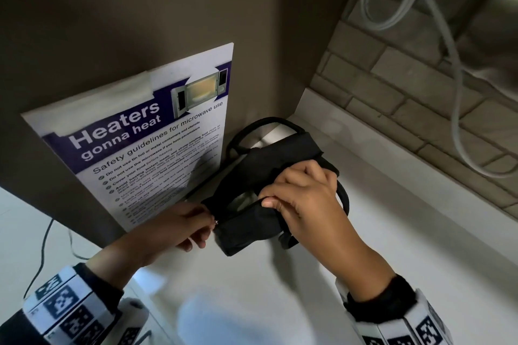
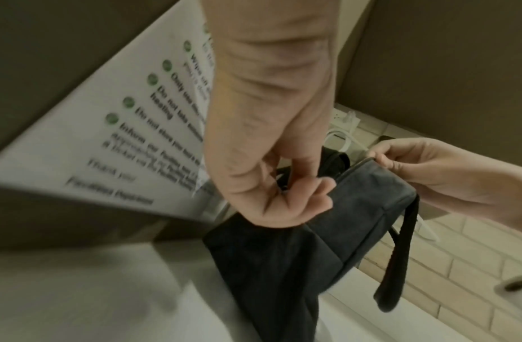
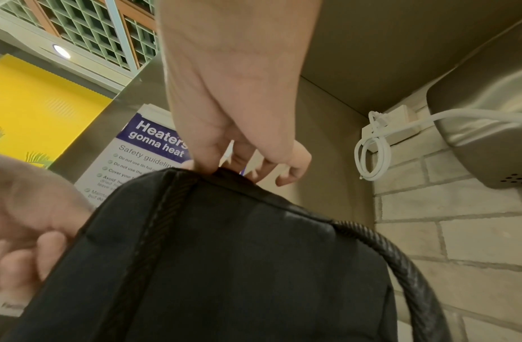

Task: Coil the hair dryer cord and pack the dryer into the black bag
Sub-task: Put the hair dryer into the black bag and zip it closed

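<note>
The black bag (image 1: 252,173) stands on the white counter (image 1: 378,232) against the side panel, its carry straps looping off to the right. My right hand (image 1: 276,200) pinches the bag's top edge beside the zip opening; the right wrist view shows the same pinch on the black bag (image 3: 239,254). My left hand (image 1: 208,223) pinches the small metal zip pull (image 1: 216,222) at the bag's near left corner. Something pale (image 1: 241,202) shows through the gap in the top. I cannot tell whether it is the dryer. No cord is visible.
A microwave safety poster (image 1: 157,143) is taped to the brown panel just left of the bag. On the tiled wall (image 1: 392,98) hangs a coiled white cable (image 3: 371,157) beside a steel appliance (image 3: 488,115). A thin black cable (image 1: 42,255) runs down at the far left.
</note>
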`<state>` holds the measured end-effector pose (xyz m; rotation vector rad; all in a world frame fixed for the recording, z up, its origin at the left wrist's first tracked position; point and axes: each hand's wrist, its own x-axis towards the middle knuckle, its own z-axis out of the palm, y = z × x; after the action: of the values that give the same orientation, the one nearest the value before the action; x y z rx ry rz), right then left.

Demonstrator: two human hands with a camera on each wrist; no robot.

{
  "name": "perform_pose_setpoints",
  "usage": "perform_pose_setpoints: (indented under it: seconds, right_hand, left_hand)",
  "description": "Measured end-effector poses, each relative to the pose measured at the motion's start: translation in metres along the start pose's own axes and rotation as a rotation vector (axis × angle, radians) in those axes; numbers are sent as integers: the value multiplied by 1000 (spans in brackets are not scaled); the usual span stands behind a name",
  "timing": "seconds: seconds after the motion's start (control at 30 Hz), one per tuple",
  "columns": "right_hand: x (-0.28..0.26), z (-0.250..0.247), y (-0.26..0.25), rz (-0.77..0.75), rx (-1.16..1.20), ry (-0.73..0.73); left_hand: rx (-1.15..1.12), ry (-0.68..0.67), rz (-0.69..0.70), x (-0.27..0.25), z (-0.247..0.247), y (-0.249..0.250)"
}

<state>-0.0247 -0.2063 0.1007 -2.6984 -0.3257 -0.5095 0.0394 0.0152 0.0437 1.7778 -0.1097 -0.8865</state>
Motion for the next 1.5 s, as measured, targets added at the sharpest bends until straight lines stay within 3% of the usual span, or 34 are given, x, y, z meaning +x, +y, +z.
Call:
perform_pose_setpoints:
  seconds: [0.13,0.23,0.37,0.47,0.57,0.67,0.8,0.97,1.2,1.5]
  right_hand:
    - [-3,2,-10,5,3,-11]
    - [-6,15,-20,-3,45,-31]
    - [-6,21,-29,-26,18,50]
    - [-6,18,-29,-62,59,90]
    - [-3,18,-24,-28,180,127]
    - [-2,22,-29,-19,205,175]
    - [-5,29,-36,-73,109,172]
    - [-5,20,-30,-87,38,168]
    - [9,6,-11,-38,124,173]
    - [30,-12,16,129,202,182]
  left_hand:
    - [97,-36,151,-15,0,24]
    - [100,9,246,-22,10,42]
    - [146,126,367,-24,24,50]
    - [143,138,465,-26,25,45]
    - [305,209,628,-24,20,35]
    - [515,364,741,-20,22,27]
    - [638,507,736,-17,34,27]
    - [724,578,741,-17,42,31]
    - [749,574,723,-17,41,40]
    - [697,516,673,-13,40,39]
